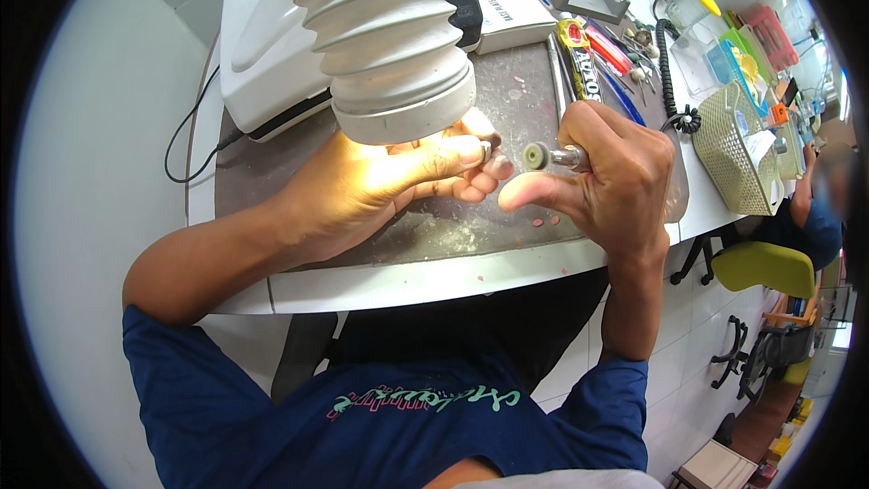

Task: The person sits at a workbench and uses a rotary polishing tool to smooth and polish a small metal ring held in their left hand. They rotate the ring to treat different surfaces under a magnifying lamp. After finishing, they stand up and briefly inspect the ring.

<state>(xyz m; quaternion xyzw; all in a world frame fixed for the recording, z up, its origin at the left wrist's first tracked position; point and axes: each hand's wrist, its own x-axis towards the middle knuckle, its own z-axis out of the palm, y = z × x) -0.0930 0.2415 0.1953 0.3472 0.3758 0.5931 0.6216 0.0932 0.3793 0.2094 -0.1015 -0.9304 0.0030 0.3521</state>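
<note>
My left hand (404,172) is lit brightly beneath a white ribbed flexible hose (380,45) with a wide round end. Its thumb and curled fingers hold a small metallic piece (485,151), partly hidden by the fingers. My right hand (615,167) grips a silver rotary handpiece (570,157), thumb stretched along below it. A round greenish wheel (537,156) on the handpiece's tip points left at my left fingertips, with a small gap between. Both hands are over a grey, dust-speckled work mat (425,240) scattered with small pink flakes.
A white machine (262,45), a white-yellow box (510,23), a grey stand (584,0) and scattered tools (625,59) lie behind my hands. At right are a coiled cord (668,59), a mesh basket (724,154), another person (819,226) and a lime chair (760,267).
</note>
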